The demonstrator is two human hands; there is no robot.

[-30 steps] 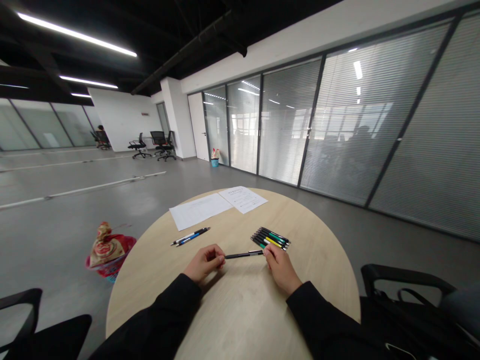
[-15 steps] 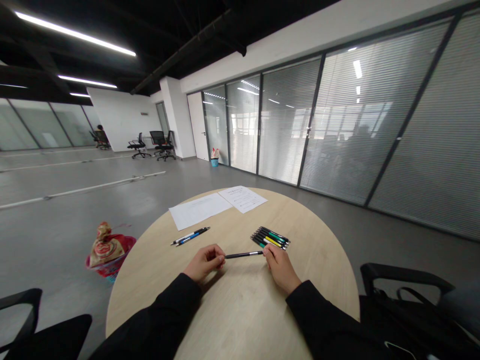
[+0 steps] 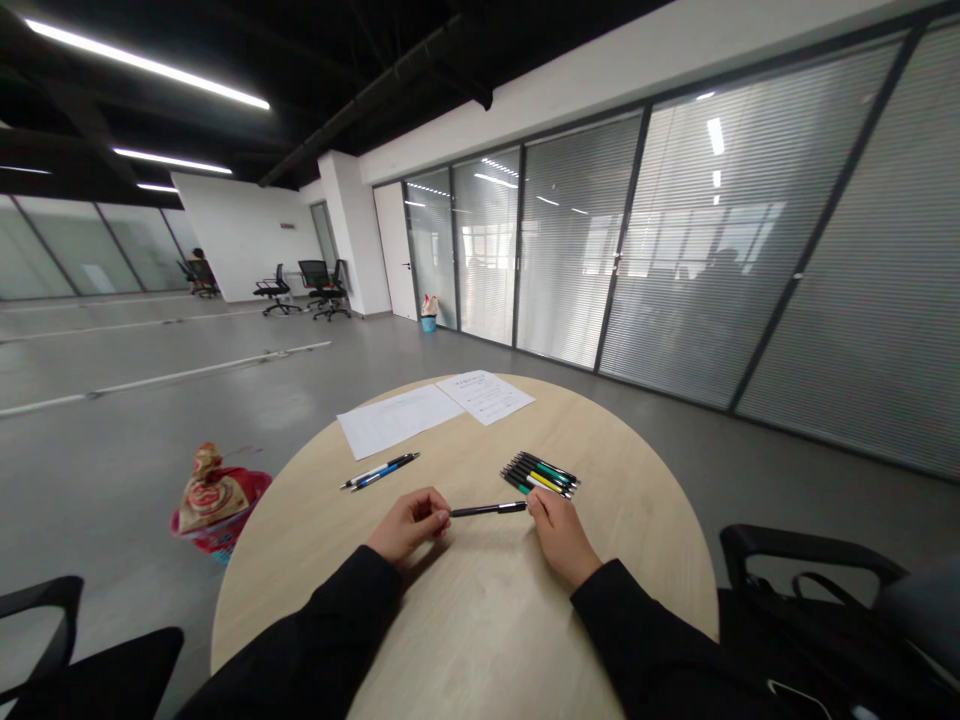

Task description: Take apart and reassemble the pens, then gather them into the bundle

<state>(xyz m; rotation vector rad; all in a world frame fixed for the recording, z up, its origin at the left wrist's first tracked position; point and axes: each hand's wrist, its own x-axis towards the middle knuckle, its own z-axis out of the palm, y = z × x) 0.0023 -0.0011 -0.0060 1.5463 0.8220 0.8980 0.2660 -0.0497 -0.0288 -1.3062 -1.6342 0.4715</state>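
A black pen (image 3: 487, 509) stretches level between my two hands just above the round wooden table (image 3: 480, 620). My left hand (image 3: 409, 523) pinches its left end with curled fingers. My right hand (image 3: 559, 535) grips the right end. Right beyond my right hand lies a bundle of several pens (image 3: 540, 474) with green, yellow and black barrels. Two more pens (image 3: 381, 472) lie side by side to the left, past my left hand.
Two white paper sheets (image 3: 435, 408) lie at the table's far edge. A red basket with a bag (image 3: 214, 505) stands on the floor at the left. Black chair arms sit at both lower corners (image 3: 802, 560). Glass partitions run along the right.
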